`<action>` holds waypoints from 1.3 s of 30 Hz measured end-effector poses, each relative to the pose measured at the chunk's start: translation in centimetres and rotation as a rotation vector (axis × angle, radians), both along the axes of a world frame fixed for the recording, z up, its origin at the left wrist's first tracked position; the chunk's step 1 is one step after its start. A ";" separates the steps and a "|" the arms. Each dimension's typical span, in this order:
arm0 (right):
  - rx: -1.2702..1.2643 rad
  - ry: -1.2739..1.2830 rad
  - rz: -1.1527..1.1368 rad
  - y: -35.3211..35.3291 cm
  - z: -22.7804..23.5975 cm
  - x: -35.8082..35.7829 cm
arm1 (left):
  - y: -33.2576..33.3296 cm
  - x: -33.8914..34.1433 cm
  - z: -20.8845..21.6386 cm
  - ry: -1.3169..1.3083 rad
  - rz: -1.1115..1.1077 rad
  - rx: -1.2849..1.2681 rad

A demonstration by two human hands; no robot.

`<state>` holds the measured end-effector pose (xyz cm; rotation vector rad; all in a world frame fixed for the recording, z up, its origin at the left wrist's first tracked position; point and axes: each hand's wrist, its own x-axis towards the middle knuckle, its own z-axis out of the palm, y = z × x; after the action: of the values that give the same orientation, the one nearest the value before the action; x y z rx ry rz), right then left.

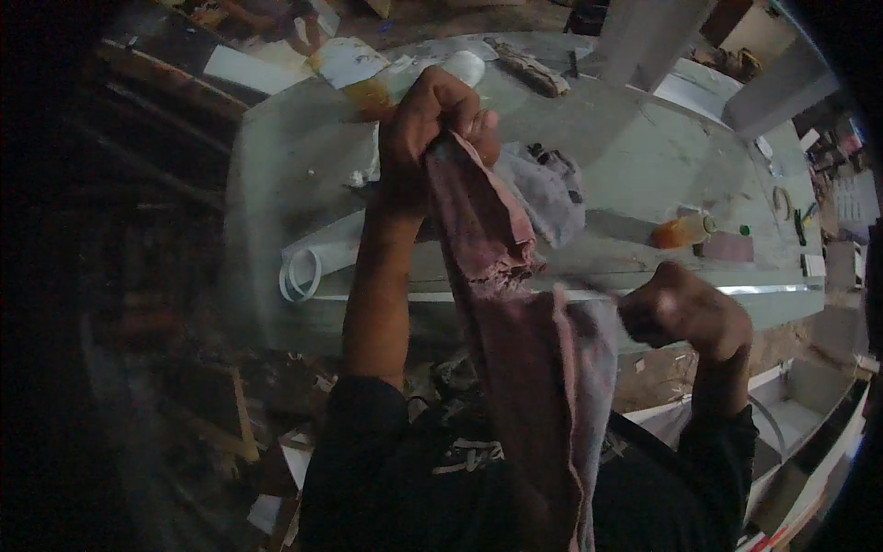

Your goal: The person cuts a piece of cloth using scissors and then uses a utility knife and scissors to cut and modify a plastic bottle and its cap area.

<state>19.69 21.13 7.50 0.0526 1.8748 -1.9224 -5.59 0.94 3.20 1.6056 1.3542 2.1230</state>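
My left hand [440,124] is raised over the table, its fingers closed round the upper end of a long pinkish-grey cloth [543,386]. The cloth hangs down in front of my dark shirt, with a ragged, frayed notch partway along it. To the right of that notch, my right hand [685,313] is curled into a fist and slightly blurred. A thin, blurred, blade-like tool [589,289] reaches from this fist toward the cloth's edge; its exact kind is unclear. Behind the hanging cloth lies a crumpled grey cloth [547,193] with dark stains.
The pale green table [635,147] holds a rolled white sheet [317,267] at left and a bottle with orange contents [682,232] at right. White upright panels [653,41] stand at the far right. A white box-like drawer [796,414] is at lower right.
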 end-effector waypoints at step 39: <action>0.076 0.031 -0.018 -0.1 -2.4 -2.4 | -5.3 -8.6 -13.6 0.436 0.765 -0.524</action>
<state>17.34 21.02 5.08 0.0640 1.9745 -1.8733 -14.23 -4.37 -10.44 1.4992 2.7343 1.4677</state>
